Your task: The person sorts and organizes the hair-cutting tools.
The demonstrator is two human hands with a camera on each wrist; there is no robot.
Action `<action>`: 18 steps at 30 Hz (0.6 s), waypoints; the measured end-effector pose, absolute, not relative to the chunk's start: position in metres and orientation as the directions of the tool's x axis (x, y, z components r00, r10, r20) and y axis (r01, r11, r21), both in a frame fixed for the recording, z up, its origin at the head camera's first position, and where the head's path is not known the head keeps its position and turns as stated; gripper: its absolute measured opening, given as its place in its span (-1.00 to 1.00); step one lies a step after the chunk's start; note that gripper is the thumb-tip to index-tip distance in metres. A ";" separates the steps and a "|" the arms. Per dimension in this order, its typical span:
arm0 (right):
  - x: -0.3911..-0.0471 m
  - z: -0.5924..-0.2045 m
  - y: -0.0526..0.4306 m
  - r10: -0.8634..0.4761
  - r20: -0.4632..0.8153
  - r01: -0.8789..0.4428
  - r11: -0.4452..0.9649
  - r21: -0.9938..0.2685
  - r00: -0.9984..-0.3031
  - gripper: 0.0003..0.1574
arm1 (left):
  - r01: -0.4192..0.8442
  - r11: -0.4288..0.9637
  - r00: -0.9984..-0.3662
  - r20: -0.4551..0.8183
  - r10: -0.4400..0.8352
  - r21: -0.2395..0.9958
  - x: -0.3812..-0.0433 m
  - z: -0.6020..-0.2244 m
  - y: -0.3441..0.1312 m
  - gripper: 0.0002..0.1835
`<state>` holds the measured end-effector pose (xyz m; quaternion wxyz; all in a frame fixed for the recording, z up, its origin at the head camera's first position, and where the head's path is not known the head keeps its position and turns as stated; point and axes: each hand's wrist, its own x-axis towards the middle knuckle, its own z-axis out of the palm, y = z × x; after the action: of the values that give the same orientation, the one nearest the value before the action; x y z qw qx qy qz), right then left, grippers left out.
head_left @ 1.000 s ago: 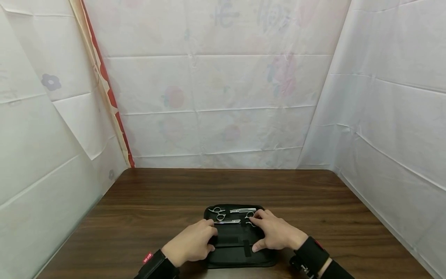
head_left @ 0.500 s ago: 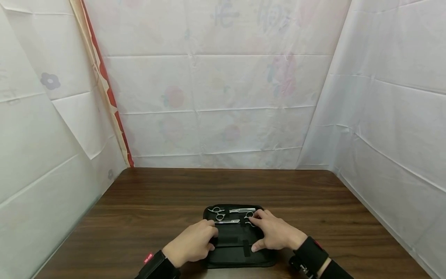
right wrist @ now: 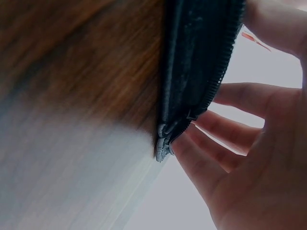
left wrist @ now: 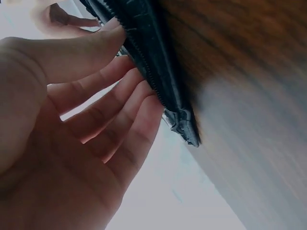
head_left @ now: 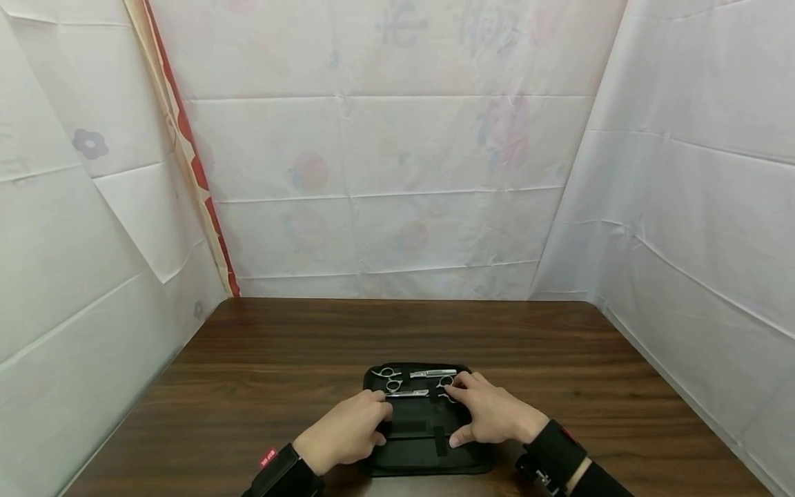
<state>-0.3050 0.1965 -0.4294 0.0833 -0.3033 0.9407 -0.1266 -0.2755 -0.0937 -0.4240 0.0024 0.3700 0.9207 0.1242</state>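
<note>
A black zip case (head_left: 406, 454) lies unfolded on the wooden table, its inside facing up. Silver scissors (head_left: 386, 373) are held along its far part, with a second pair (head_left: 406, 394) just nearer. Under my right fingers, finger rings of another pair of scissors (head_left: 444, 381) show. My left hand (head_left: 344, 429) rests at the case's left edge; thumb and fingertips touch the toothed zip edge (left wrist: 151, 76) in the left wrist view. My right hand (head_left: 499, 412) spreads over the right side, thumb lower down, fingers straight against the zip edge (right wrist: 225, 62).
The brown wooden table (head_left: 298, 345) extends around the case. White printed sheets hang at the back (head_left: 385, 235), the left (head_left: 81, 255) and the right (head_left: 695, 228). A black strap (head_left: 439, 442) crosses the near half of the case.
</note>
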 end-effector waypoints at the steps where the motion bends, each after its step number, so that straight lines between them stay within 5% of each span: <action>1: -0.305 -0.430 0.196 -0.592 -0.082 -0.549 0.784 -0.291 -0.802 0.10 | 0.680 0.695 -0.726 0.085 0.682 0.231 -0.276 -0.424 -0.094 -0.80; 18: -0.308 -0.428 0.202 -0.600 -0.098 -0.535 0.767 -0.355 -0.794 0.10 | 0.647 0.705 -0.743 0.032 0.668 0.289 -0.275 -0.420 -0.097 -0.78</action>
<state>-0.3078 0.2023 -0.4284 0.1035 -0.3035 0.9342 -0.1564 -0.2746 -0.0974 -0.4203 0.0373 0.3565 0.9227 0.1420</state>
